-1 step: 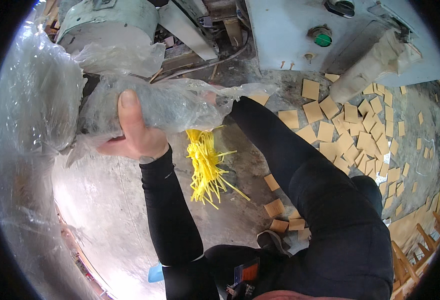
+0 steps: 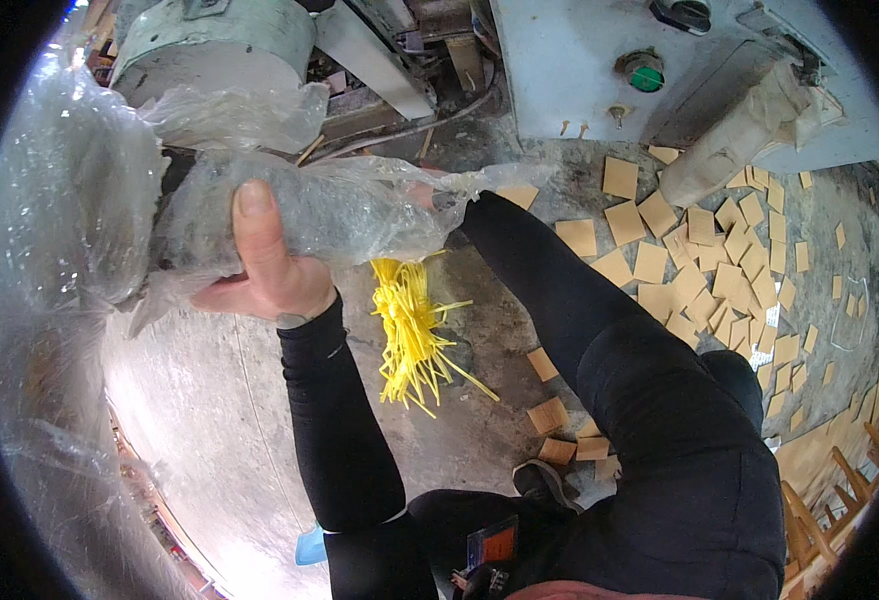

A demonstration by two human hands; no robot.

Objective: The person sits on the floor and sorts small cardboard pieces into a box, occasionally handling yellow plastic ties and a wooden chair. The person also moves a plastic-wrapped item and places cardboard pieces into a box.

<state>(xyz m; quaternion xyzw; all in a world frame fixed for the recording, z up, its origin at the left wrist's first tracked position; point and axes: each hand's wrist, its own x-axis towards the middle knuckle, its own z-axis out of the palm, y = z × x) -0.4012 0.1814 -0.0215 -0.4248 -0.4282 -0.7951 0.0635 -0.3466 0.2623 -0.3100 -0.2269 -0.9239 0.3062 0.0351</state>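
Note:
A length of clear crumpled plastic film (image 2: 350, 205) lies across in front of me, bunched into a roll. My left hand (image 2: 285, 280) is closed on its near side, thumb on top and the other fingers mostly hidden beneath. At the film's right end is my right hand (image 2: 422, 192), only a sliver of it showing through the plastic; its fingers are hidden. A bunch of thin yellow strips (image 2: 405, 330) hangs down below the film between my forearms; its upper end is covered. More clear plastic (image 2: 70, 220) hangs in a large sheet at the left.
A grey machine cabinet (image 2: 570, 70) with a green button (image 2: 646, 78) stands at the back right. Many tan square cards (image 2: 650, 262) lie scattered over the concrete floor (image 2: 210, 420). A pale metal drum (image 2: 215, 60) is at the back left, and a wooden rack (image 2: 825, 520) at the lower right.
The large plastic sheet at the left has shifted slightly. My hands have hardly moved and the left keeps its hold on the film.

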